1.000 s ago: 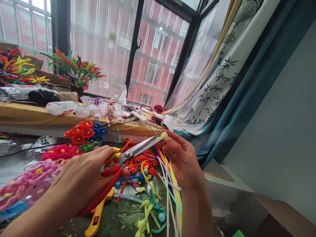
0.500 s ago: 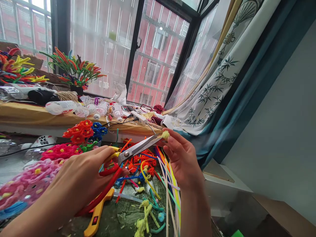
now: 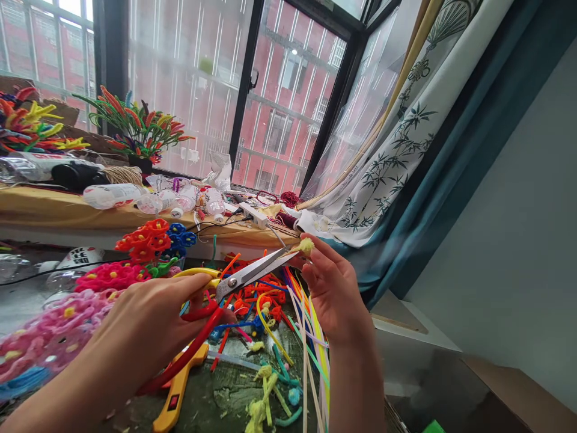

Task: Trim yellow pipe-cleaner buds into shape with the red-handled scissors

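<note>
- The left hand (image 3: 155,310) is holding a pair of scissors (image 3: 252,272) by its red and yellow handles, the fingers curling round them (a firm grip, from where I'm standing).
- The blades are standing slightly parted and pointing up towards the right hand (image 3: 340,291).
- The right hand's fingers are pinching a small yellow tuft (image 3: 306,245), which is sitting right by the blade tips, above the far right part of the counter (image 3: 234,394) (whether steel is touching fluff, I can't tell).
- With both hands meeting like this, the tuft is being kept within the scissors' reach.
- Below, pale yellow pieces (image 3: 256,415) are lying towards the near edge, and a yellow tool (image 3: 184,379) with a red switch is resting to their left.
- Long strips (image 3: 305,373) are running along the counter's right side, while red flowers (image 3: 144,240) are bunching up at the far left (quite a cheerful mess).
</note>
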